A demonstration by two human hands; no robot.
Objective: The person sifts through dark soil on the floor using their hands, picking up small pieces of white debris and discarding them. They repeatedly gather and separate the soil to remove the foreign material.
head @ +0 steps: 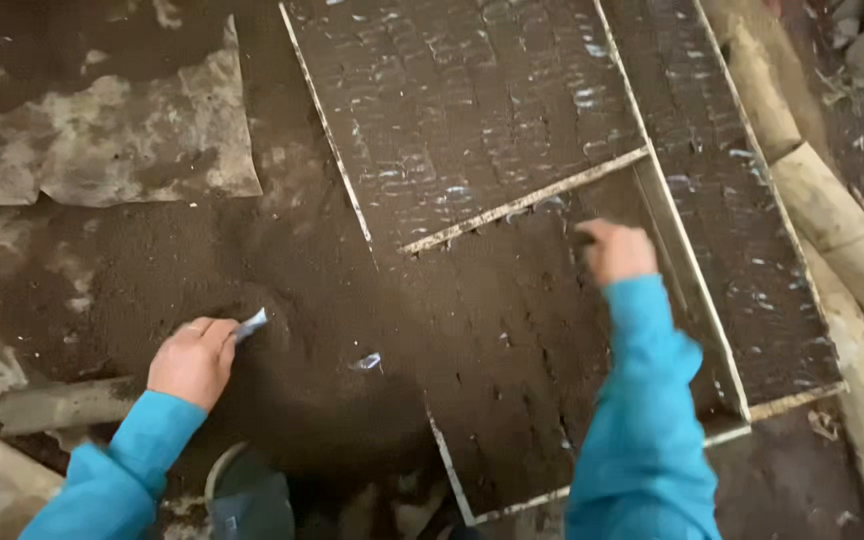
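While the left hand (192, 360) pinches a small tube (252, 323), apparently plastic, its tip juts rightward.

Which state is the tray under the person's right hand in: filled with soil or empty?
Filled. Dark soil covers the tray almost to its pale edges; the right hand presses into it.
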